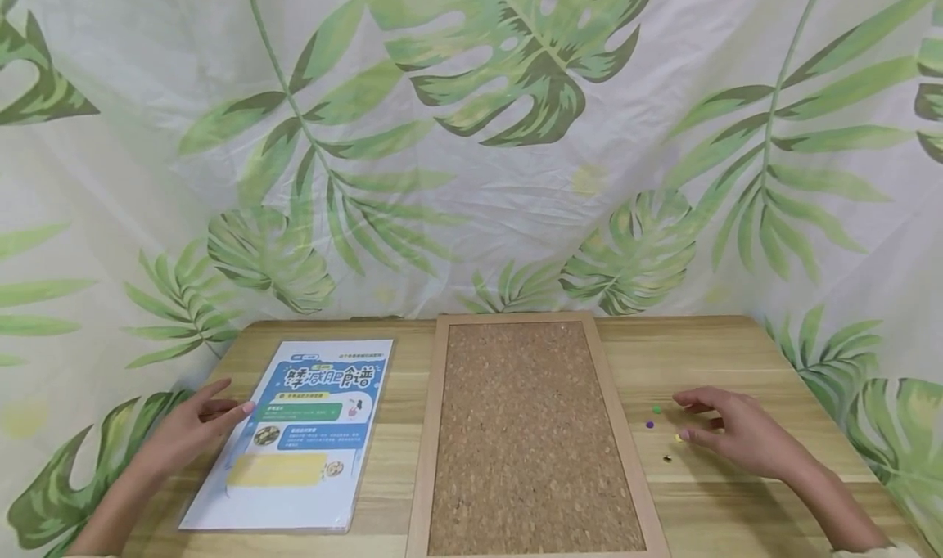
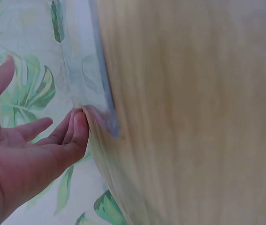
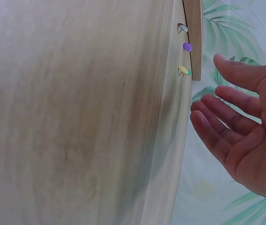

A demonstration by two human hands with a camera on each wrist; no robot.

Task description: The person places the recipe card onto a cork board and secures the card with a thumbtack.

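My left hand (image 1: 193,429) is at the left edge of a laminated poster (image 1: 295,505) with blue, green and yellow panels. Its thumb tip overlaps the poster's edge in the head view, while the left wrist view has relaxed fingers (image 2: 79,129) beside the table edge. On the other side, my right hand (image 1: 747,434) hovers by several thumbtacks, fingers loosely bent and holding nothing. A yellow thumbtack (image 3: 184,70) lies by the thumb tip in the head view. Left of that hand are a green thumbtack (image 1: 658,410), a purple thumbtack (image 1: 650,425) and a shiny metallic thumbtack (image 1: 667,458).
A cork board (image 1: 534,435) in a light wooden frame lies in the middle, between the poster and the thumbtacks. Beneath everything is a wood-grain table (image 1: 707,353). A leaf-patterned cloth (image 1: 508,198) hangs behind the table and down its sides.
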